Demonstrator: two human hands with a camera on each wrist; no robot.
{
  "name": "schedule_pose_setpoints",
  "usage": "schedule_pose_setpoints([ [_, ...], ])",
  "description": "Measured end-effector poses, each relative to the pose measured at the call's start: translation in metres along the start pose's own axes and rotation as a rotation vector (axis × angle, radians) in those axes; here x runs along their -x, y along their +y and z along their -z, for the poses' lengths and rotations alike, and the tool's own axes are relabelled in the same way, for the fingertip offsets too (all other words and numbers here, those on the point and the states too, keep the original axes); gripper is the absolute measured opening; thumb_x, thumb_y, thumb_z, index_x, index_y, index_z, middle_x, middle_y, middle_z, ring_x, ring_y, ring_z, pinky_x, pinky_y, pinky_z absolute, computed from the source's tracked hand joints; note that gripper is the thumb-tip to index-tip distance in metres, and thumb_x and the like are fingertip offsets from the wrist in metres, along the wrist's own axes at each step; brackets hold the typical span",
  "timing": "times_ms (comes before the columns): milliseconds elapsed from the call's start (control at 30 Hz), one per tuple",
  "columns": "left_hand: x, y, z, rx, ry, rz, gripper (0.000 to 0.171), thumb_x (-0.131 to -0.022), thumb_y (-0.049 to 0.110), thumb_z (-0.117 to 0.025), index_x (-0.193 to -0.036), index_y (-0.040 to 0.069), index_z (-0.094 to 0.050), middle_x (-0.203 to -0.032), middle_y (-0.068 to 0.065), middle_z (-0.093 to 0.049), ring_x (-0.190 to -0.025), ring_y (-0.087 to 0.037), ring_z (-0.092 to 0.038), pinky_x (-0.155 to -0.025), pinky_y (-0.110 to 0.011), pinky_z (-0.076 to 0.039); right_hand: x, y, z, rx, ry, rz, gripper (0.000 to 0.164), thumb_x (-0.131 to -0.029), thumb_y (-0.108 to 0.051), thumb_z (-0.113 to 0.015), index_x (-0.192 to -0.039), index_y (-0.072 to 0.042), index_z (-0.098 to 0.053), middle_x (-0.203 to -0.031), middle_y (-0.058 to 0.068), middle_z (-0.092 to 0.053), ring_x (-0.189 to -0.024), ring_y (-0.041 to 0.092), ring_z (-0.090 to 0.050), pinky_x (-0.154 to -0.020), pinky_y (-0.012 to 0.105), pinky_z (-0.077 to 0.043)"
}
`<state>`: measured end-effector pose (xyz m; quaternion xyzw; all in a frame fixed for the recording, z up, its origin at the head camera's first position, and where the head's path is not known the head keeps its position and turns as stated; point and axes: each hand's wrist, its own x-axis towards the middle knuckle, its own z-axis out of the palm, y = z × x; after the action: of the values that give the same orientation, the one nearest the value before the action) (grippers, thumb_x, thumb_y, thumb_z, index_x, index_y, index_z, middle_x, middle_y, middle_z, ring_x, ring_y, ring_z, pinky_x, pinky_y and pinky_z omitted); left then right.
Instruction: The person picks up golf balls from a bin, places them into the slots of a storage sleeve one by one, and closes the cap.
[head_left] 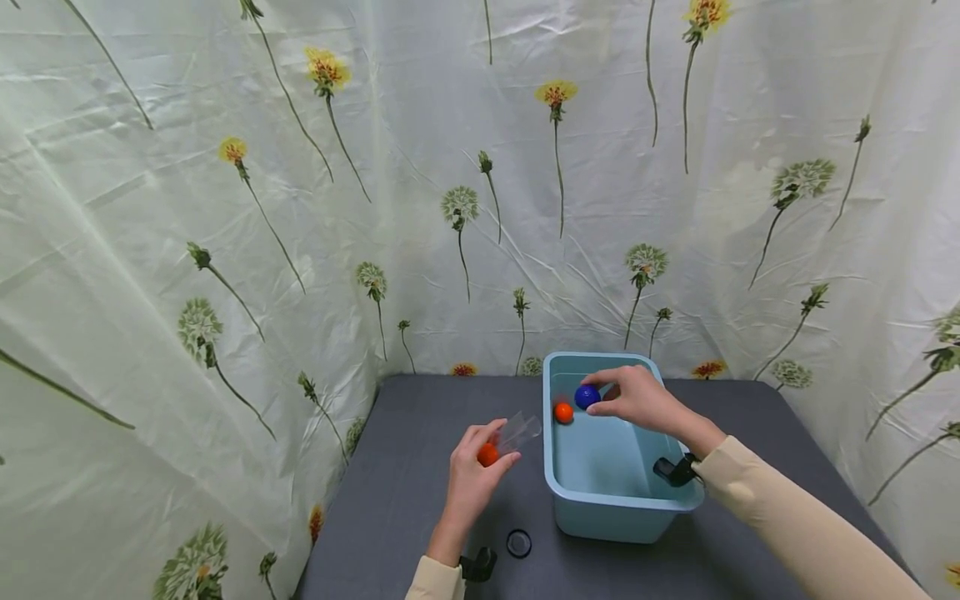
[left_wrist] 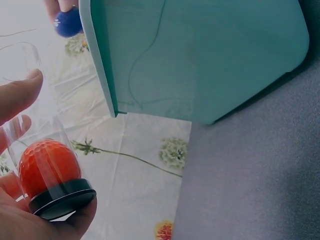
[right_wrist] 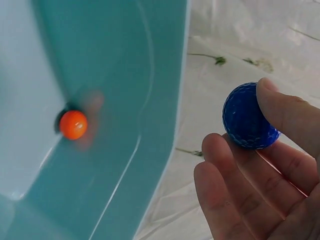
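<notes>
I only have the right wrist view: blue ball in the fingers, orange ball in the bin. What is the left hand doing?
Observer: The left hand holds a clear tube with an orange-red ball inside.

Operator: Which end of the tube is that ball at?

Observer: Against the end with the black cap; the left wrist view shows it.

Operator: Anything loose on the table beside the bin?

Observer: Yes, a round black piece lies there, near the left wrist in the head view.

Dk grey tbl [head_left: 420, 475], lt-blue bin [head_left: 617, 521], blk cap [head_left: 518, 544]
</notes>
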<state>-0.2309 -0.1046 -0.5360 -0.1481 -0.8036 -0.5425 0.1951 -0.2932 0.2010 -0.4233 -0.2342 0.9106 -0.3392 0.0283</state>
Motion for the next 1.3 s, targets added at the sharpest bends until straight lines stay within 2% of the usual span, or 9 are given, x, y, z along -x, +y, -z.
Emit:
schedule_pose_setpoints([
  [167,0.001,0.003,0.001,0.01,0.004,0.012,0.049,-0.083,0.026,-0.085,-0.129,0.029,-0.067,-0.111,-0.006,-0.062,-0.098,-0.024,-0.062,-0.082,-0.031,-0.058,0.006,-0.013,-0.005,-0.011,0.032,0.028,0.048,-0.084,-0.032,-0.083,-0.127,-0.015,-0.07,-0.111,0.003,-0.071,-0.085,0.013,-0.07,-0.066,0.03,-0.056],
  [367,0.002,0.005,0.002,0.018,0.002,0.016,0.05,-0.082,0.024,-0.085,-0.129,0.029,-0.068,-0.111,0.004,-0.06,-0.101,-0.033,-0.063,-0.083,-0.031,-0.057,0.013,-0.028,-0.015,-0.062,0.08,0.075,0.046,-0.085,-0.029,-0.083,-0.128,-0.018,-0.07,-0.116,0.002,-0.07,-0.09,0.019,-0.07,-0.065,0.03,-0.056],
  [467,0.004,0.005,0.002,0.013,0.001,0.003,0.05,-0.082,0.022,-0.086,-0.128,0.028,-0.068,-0.112,0.001,-0.061,-0.101,-0.029,-0.064,-0.083,-0.031,-0.057,0.016,-0.034,-0.023,-0.104,0.089,0.106,0.047,-0.086,-0.032,-0.082,-0.129,-0.019,-0.069,-0.116,0.0,-0.07,-0.091,0.019,-0.069,-0.065,0.03,-0.057],
  [600,0.005,0.005,0.002,0.002,-0.004,-0.001,0.051,-0.082,0.019,-0.085,-0.129,0.027,-0.068,-0.113,-0.008,-0.063,-0.101,-0.021,-0.063,-0.083,-0.03,-0.057,0.018,-0.042,-0.034,-0.144,0.093,0.129,0.048,-0.086,-0.033,-0.081,-0.129,-0.018,-0.068,-0.113,-0.002,-0.071,-0.09,0.017,-0.069,-0.065,0.03,-0.057],
  [700,0.006,0.005,0.001,-0.005,-0.01,0.011,0.051,-0.083,0.018,-0.085,-0.13,0.027,-0.067,-0.114,-0.013,-0.062,-0.101,-0.021,-0.062,-0.084,-0.03,-0.056,0.018,-0.046,-0.041,-0.149,0.097,0.129,0.049,-0.085,-0.034,-0.082,-0.13,-0.017,-0.068,-0.112,-0.002,-0.071,-0.089,0.016,-0.069,-0.066,0.029,-0.057],
  [1000,0.009,0.007,0.001,-0.017,-0.015,0.041,0.051,-0.083,0.02,-0.085,-0.13,0.027,-0.068,-0.114,-0.01,-0.063,-0.102,-0.018,-0.061,-0.086,-0.029,-0.055,0.019,-0.049,-0.054,-0.171,0.08,0.124,0.046,-0.086,-0.038,-0.081,-0.128,-0.023,-0.069,-0.11,-0.004,-0.07,-0.09,0.014,-0.067,-0.066,0.029,-0.057],
  [1200,0.009,0.007,0.001,-0.014,-0.026,0.018,0.051,-0.084,0.025,-0.084,-0.132,0.018,-0.067,-0.114,-0.01,-0.063,-0.102,-0.021,-0.061,-0.085,-0.029,-0.056,0.017,-0.048,-0.059,-0.17,0.075,0.139,0.044,-0.086,-0.038,-0.081,-0.127,-0.026,-0.07,-0.11,-0.006,-0.07,-0.09,0.015,-0.066,-0.065,0.029,-0.057],
  [1300,0.01,0.007,0.001,-0.015,-0.028,0.0,0.051,-0.084,0.025,-0.084,-0.132,0.016,-0.067,-0.113,-0.009,-0.062,-0.101,-0.023,-0.062,-0.084,-0.03,-0.056,0.016,-0.048,-0.06,-0.16,0.067,0.134,0.044,-0.086,-0.039,-0.081,-0.127,-0.027,-0.069,-0.111,-0.007,-0.069,-0.091,0.015,-0.066,-0.065,0.028,-0.057],
])
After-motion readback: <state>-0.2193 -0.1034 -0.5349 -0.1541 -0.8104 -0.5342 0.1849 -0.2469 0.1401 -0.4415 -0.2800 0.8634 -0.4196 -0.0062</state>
